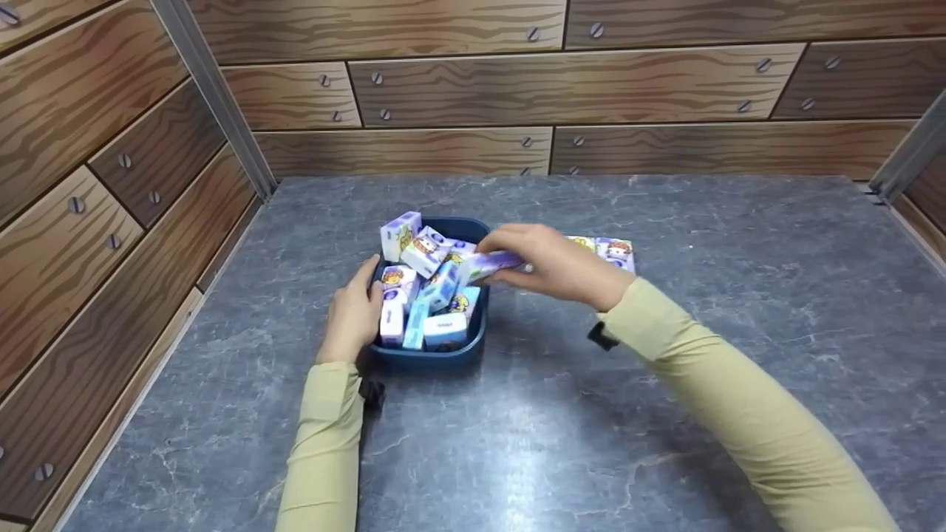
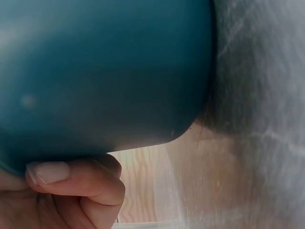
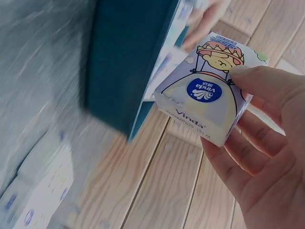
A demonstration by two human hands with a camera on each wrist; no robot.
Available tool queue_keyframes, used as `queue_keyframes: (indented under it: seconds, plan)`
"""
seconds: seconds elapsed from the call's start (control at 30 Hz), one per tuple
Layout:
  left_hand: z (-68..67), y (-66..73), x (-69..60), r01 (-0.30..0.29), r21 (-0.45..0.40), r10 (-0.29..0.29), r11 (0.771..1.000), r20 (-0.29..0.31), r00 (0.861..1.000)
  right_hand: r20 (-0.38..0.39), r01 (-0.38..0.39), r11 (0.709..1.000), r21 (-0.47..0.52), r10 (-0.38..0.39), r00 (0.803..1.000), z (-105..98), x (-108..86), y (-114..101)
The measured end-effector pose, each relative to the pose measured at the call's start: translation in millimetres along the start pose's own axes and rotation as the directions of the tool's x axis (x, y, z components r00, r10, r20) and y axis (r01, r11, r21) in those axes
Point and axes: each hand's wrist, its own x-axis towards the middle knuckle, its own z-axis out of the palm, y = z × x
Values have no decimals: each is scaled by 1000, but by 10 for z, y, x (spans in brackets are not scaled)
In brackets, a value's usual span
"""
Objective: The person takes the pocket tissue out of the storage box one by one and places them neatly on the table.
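A dark blue plastic bin (image 1: 427, 357) holds several small tissue packs (image 1: 445, 331) in purple, white and light blue, some tilted and leaning above the rim. At its left side my left hand (image 1: 351, 314) grips the bin; curled fingers (image 2: 76, 183) press against its wall in the left wrist view. Over the bin's right rim, my right hand (image 1: 558, 266) pinches one purple and white tissue pack (image 3: 209, 90) between thumb and fingers. A cartoon figure and the word Vinda show on that pack in the right wrist view.
More tissue packs (image 1: 619, 253) lie on the grey marbled table (image 1: 562, 443) behind my right hand, partly hidden by it. Wood-patterned panels (image 1: 458, 92) stand along the back and sides of the table.
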Motion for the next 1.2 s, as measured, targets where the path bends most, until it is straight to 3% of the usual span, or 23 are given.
queue_keyframes:
  seconds: [0.2,0.33,0.43,0.67,0.77,0.87,1.03,1.2]
  plan:
    - [-1,3,-6,-3,-1,3,1000,1,1000,-126,-49,999,17,50,991,-182,-294,381]
    - [4,-4,-4,-5,6,5,1000,2,1000,-196,-153,988,31,156,968,-316,-593,680]
    - [8,-9,-6,-8,10,8,1000,-5,1000,-255,-261,964,40,263,931,-402,-834,903]
    - [6,-29,-21,-10,14,10,1000,5,1000,-362,-525,847,82,516,776,-471,-1307,1275]
    - [-1,-30,-22,-18,20,18,1000,1,1000,-379,-588,804,92,574,726,-471,-1443,1355]
    - [-7,-28,-21,-33,11,33,999,-10,999,-371,-635,765,105,623,689,-480,-1537,1402]
    - [-4,-22,-18,-29,-3,29,1000,-7,1000,-296,-719,690,88,707,643,-499,-1625,1443]
    - [2,-4,-12,-30,-1,30,1000,-7,1000,-200,-773,633,49,764,613,-503,-1630,1452]
